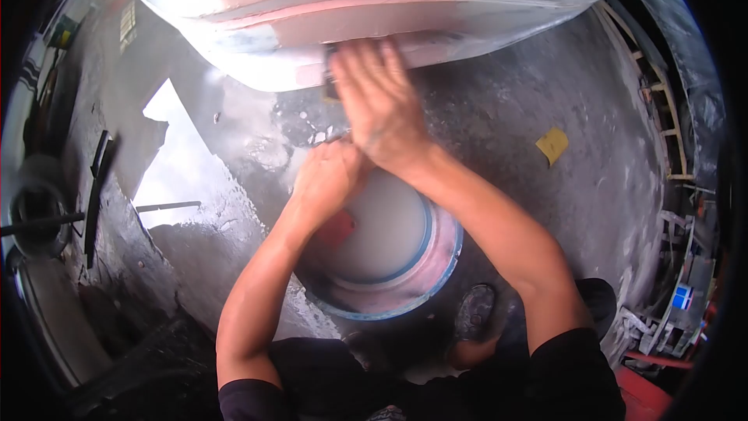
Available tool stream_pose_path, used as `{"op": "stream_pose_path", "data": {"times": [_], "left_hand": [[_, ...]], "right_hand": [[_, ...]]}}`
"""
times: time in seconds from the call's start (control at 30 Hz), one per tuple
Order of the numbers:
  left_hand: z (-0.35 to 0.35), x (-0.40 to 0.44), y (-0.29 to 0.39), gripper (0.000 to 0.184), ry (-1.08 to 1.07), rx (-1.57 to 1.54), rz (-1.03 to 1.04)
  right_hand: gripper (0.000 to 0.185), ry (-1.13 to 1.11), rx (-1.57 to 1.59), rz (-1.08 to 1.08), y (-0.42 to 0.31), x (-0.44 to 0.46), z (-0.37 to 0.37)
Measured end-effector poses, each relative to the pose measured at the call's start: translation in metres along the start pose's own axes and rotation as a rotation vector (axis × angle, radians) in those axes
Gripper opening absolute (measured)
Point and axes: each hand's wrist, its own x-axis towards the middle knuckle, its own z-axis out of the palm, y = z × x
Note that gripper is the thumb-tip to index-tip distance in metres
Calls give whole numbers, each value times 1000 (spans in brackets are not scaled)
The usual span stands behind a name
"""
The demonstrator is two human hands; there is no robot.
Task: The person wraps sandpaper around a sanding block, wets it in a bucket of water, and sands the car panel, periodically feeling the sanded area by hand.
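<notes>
Pressing toward the curved panel (343, 19), the right hand (386, 113) has its fingers straight and nearly side by side over a dark block (329, 58); blur hides whether they grip it or only lie flat on it. The left hand (333, 175) is curled above the far rim of the tub (405, 300), just beside the right wrist, and whether anything is in it I cannot tell.

The panel stands beyond the tub, its lower edge toward it. Its long axis runs crosswise, with a pinkish ridge following the same line, while the block shows too little to fix its own. The work looks partway: pale, pink and grey patches share the surface, so it is not yet even, though which of them are finished cannot be judged.

Inside the tub is cloudy liquid (389, 226), with a red piece (336, 228) toward the left. Right of the tub, well apart, a yellow sheet (553, 145) lies on the floor (514, 109). A shoe (475, 312) is near the tub's close side, and a long dark strip (97, 195) lies well to its left.
</notes>
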Motion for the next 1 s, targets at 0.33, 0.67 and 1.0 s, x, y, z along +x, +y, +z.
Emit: {"op": "stream_pose_path", "data": {"times": [0.33, 0.67, 1.0], "left_hand": [[30, -2, -25, 27, 1, 132, 7], [9, 3, -6, 31, 83, -17, 61], [17, 0, -14, 28, 26, 7, 27]], "right_hand": [[42, -7, 55, 6, -6, 1, 6], [46, -22, -10, 38, 1, -5, -9], [40, -15, -32, 63, 6, -1, -16]]}}
